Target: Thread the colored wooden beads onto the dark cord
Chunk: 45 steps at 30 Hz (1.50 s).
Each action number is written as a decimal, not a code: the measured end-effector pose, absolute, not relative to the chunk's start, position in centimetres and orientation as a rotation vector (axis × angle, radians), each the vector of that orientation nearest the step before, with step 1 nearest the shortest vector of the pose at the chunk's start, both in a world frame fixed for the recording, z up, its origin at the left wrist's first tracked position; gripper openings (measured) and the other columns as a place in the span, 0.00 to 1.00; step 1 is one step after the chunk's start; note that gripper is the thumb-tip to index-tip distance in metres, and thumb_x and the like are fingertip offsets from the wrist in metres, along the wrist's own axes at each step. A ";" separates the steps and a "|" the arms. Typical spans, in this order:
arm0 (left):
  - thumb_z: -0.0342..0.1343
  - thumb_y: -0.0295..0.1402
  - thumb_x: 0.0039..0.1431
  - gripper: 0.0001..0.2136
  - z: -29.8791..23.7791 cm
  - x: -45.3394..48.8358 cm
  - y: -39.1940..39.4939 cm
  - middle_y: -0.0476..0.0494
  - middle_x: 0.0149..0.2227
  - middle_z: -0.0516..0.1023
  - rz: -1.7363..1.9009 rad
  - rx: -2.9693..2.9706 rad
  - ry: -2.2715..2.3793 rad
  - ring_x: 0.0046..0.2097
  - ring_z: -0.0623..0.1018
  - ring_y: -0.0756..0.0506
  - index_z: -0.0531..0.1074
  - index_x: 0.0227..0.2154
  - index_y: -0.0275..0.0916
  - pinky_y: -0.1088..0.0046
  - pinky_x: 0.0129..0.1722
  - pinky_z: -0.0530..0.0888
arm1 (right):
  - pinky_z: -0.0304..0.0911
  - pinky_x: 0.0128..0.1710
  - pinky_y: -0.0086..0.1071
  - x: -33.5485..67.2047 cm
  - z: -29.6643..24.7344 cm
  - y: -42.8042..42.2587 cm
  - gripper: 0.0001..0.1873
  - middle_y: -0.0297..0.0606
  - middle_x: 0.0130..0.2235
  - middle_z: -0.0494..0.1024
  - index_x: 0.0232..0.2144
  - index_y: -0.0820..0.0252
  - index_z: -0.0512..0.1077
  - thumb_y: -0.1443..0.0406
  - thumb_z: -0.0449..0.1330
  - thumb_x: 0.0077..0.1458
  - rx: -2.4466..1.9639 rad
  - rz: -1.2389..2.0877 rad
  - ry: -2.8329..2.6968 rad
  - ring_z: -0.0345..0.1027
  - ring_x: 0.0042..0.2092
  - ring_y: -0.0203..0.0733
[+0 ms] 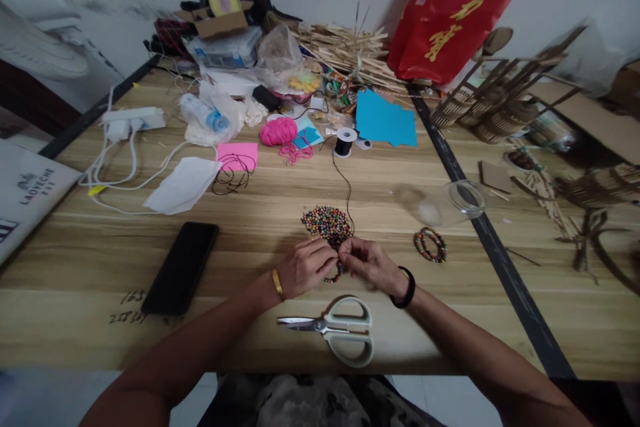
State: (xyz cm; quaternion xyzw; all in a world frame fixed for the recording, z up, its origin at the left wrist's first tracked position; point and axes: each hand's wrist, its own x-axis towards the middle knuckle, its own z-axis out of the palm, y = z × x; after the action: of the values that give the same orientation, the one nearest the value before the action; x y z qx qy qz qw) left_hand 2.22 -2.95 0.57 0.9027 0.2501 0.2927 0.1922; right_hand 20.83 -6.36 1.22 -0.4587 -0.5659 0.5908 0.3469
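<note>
Wood-grain table point(100, 240) carries everything here. At the far left a white power strip point(133, 119) trails its cables toward the near side, and a black phone point(181, 267) lies flat, screen dark, within reach of the left arm. Further back a pink note point(237, 155) sits under a loose coil of black cord. Beyond it, at the far edge, a clear plastic box point(227, 47) sits under a cardboard carton, and what it holds is too blurred to tell.

In the middle, a heap of mixed-colour beads point(327, 223) lies loose on the wood just beyond the fingers, close enough to pick from. The left hand point(306, 268) and the right hand point(369, 261) meet fingertip to fingertip, each pinched on a short bead strand point(336, 275) that sags between and below them, just on the near side of the heap. A thin black cord point(347, 190) runs from the hands back to a spool point(344, 143) standing upright, so it can feed off freely. Scissors point(340, 330) lie closed, just on the near side of both wrists, blades pointing left.

To the right, a beaded bracelet point(430, 244) lies apart from the heap as a closed ring. A clear jar point(450, 203) lies tipped on its side, mouth to the right; it looks mostly empty, though the blur hides any remnant. Far right stand slatted wooden models point(500, 100).
</note>
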 end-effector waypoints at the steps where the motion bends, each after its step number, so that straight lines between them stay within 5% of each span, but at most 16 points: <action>1: 0.48 0.26 0.60 0.08 0.6 2.3 -2.9 0.43 0.29 0.75 0.835 2.486 0.707 0.33 0.73 0.49 0.72 0.30 0.35 0.73 0.34 0.71 | 0.57 0.20 0.23 20.8 1.4 -6.4 0.19 0.30 0.25 0.63 0.28 0.62 0.64 0.50 0.57 0.55 -1.188 1.525 -1.476 0.56 0.23 0.29; 9: 0.54 0.25 0.53 0.03 0.7 2.6 -2.8 0.46 0.27 0.76 0.849 2.133 0.828 0.30 0.74 0.50 0.72 0.27 0.36 0.75 0.33 0.69 | 0.60 0.30 0.27 20.8 1.4 -6.6 0.12 0.34 0.29 0.68 0.32 0.62 0.66 0.57 0.58 0.56 -1.162 1.312 -1.601 0.62 0.31 0.34; 17: 0.54 0.25 0.51 0.03 0.6 2.6 -2.6 0.46 0.27 0.76 0.798 2.044 0.853 0.30 0.73 0.50 0.72 0.27 0.35 0.76 0.32 0.68 | 0.59 0.29 0.27 20.9 1.0 -6.7 0.07 0.35 0.29 0.70 0.31 0.62 0.67 0.63 0.56 0.57 -1.226 1.170 -1.717 0.62 0.30 0.35; 45: 0.54 0.25 0.50 0.03 0.1 2.6 -2.3 0.48 0.26 0.75 0.705 1.965 0.864 0.28 0.72 0.51 0.73 0.27 0.34 0.78 0.29 0.68 | 0.58 0.31 0.28 21.0 1.3 -6.5 0.08 0.36 0.29 0.70 0.31 0.61 0.66 0.63 0.52 0.61 -1.211 0.973 -1.909 0.62 0.30 0.36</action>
State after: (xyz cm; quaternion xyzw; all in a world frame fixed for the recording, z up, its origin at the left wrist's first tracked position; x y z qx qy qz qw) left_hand 2.59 -2.26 0.07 0.7863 0.3457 0.2823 0.4272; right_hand 20.96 -6.53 1.32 -0.4638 -0.7311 0.3727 0.3337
